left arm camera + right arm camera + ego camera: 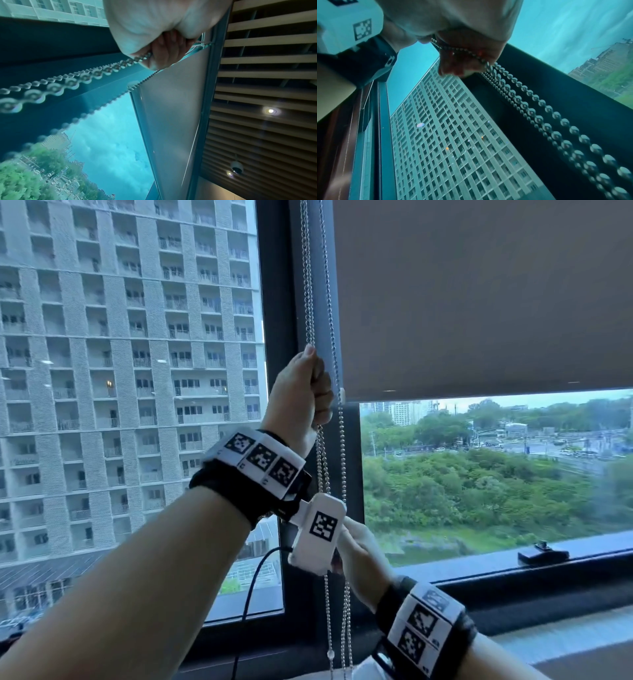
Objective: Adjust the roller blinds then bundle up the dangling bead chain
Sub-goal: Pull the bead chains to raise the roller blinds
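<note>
A grey-brown roller blind [479, 296] covers the upper part of the right window pane, its bottom bar a little above mid-height. The metal bead chain [310, 285] hangs in several strands along the blind's left edge. My left hand [313, 392] is raised and grips the strands in a fist, thumb pointing up; the left wrist view shows its fingers [164, 54] curled round the chain [68, 82]. Lower down, my right hand [356, 553] holds the same strands, partly hidden behind the left wrist camera. In the right wrist view its fingers [462, 59] pinch the chain [530, 108].
A dark vertical window post [277, 302] stands just behind the chain. The window sill [496, 590] runs along the right, with a small black device [543, 554] on it. A black cable [253, 587] hangs below my left wrist. Slatted ceiling [265, 81] overhead.
</note>
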Motion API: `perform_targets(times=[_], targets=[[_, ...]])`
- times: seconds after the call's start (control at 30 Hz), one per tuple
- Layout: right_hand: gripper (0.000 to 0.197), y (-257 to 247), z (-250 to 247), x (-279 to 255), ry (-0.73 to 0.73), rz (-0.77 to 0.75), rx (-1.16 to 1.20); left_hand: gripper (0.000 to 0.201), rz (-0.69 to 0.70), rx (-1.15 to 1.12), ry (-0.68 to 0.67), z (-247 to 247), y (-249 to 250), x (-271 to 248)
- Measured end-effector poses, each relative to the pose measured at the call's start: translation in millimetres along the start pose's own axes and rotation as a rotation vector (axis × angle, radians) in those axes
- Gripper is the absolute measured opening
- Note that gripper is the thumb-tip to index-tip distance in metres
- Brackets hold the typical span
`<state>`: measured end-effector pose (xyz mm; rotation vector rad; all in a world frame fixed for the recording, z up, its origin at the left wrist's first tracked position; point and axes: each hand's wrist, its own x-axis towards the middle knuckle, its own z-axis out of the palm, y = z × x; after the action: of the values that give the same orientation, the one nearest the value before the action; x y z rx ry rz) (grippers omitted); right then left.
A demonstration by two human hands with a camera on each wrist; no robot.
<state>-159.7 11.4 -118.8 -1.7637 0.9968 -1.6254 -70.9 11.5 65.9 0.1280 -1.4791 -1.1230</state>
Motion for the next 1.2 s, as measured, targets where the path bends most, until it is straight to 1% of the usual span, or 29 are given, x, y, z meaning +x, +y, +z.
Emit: perform_targets(times=[0.07, 0.17, 0.27, 0.33, 0.4, 0.47, 0.5, 0.6, 0.7, 0.77, 0.83, 0.93, 0.97, 1.03, 1.07, 1.13, 1.2], targets=[[0.06, -11.7, -4.6, 3.3, 0.054, -0.077, -0.05, 0.04, -0.004, -0.007, 0.001, -2.1, -3.2, -1.9], [0.064, -32.2, -14.0, 14.4, 0.122, -0.159, -0.078, 0.041, 0.003, -0.018, -0.022, -4.1, -13.7, -9.5], [0.052, -55.3, -18.7, 28.3, 0.141, -0.205, -0.09, 0.042, -0.003, -0.022, -0.051, -5.5, -24.3, -18.1], [0.052, -73.3, -20.7, 35.9, 0.136, -0.235, -0.105, 0.042, -0.007, -0.024, -0.057, -4.1, -29.2, -24.8], [0.052, -88.8, -21.3, 43.4, 0.159, -0.264, -0.073, 0.042, -0.044, -0.018, -0.039, -2.7, -34.3, -33.2], [0.048, -104.0, -22.7, 48.9, 0.182, -0.284, -0.066, 0.041, -0.086, 0.044, -0.013, -4.3, -44.1, -43.8], [0.046, -109.7, -23.6, 52.0, 0.186, -0.287, -0.081, 0.039, -0.108, 0.066, -0.021, -5.7, -51.1, -50.8], [0.04, -123.8, -26.4, 56.5, 0.121, -0.264, -0.062, 0.036, -0.176, 0.072, -0.062, -11.9, -77.9, -78.4], [0.036, -126.6, -24.4, 56.2, 0.02, -0.224, -0.009, 0.037, -0.193, 0.093, -0.085, -21.3, -96.1, -99.0], [0.031, -120.8, -20.1, 54.0, 0.001, -0.22, 0.02, 0.038, -0.231, 0.121, -0.119, -24.6, -95.8, -101.1], [0.032, -117.2, -15.1, 52.0, 0.048, -0.239, 0.036, 0.039, -0.288, 0.159, -0.165, -24.0, -89.9, -99.9], [0.042, -115.8, -12.9, 51.9, 0.146, -0.337, -0.04, 0.032, -0.364, 0.17, -0.253, -23.8, -81.9, -95.5], [0.044, -114.9, -13.6, 52.9, 0.168, -0.354, -0.05, 0.036, -0.362, 0.154, -0.282, -25.0, -78.8, -92.6], [0.043, -111.0, -17.6, 52.3, 0.179, -0.364, -0.055, 0.068, -0.343, 0.185, -0.297, -29.5, -72.4, -83.3], [0.042, -108.6, -19.7, 49.8, 0.173, -0.363, -0.06, 0.078, -0.322, 0.216, -0.281, -30.0, -65.6, -76.7], [0.041, -106.1, -21.5, 40.9, 0.134, -0.33, -0.041, 0.081, -0.263, 0.267, -0.271, -27.1, -48.4, -60.5], [0.038, -101.6, -21.1, 33.9, 0.113, -0.301, -0.017, 0.076, -0.215, 0.258, -0.267, -17.0, -26.9, -43.0]])
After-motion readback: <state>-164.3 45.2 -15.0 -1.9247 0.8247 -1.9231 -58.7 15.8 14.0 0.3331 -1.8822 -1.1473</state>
